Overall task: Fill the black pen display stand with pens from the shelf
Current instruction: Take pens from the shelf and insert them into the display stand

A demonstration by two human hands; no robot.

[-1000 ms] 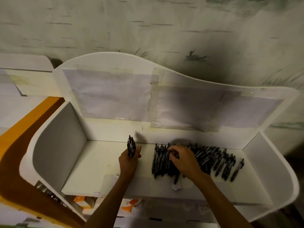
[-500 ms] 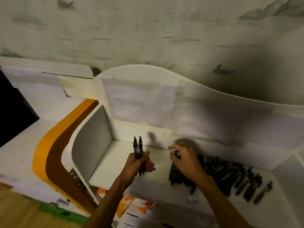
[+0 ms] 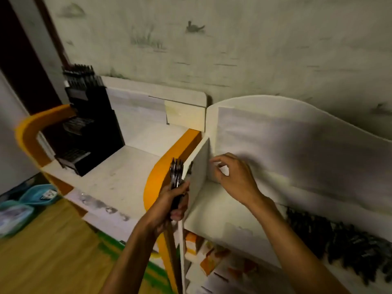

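No legible writing. Left hand point(image 3: 169, 205) grips upright pen bundle point(image 3: 176, 177) at 6 o'clock. Right hand point(image 3: 235, 179) loosely curled, holds nothing, above shelf point(image 3: 216, 211). Black display stand point(image 3: 89, 122) at 10 o'clock; pen pile point(image 3: 343, 240) at 4 o'clock.

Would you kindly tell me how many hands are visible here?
2: the left hand grips a bundle of pens; the right hand hovers above the white shelf.

Two bare forearms, no sleeves visible; left grip point(image 3: 169, 203) and right grip point(image 3: 234, 179) ungloved.
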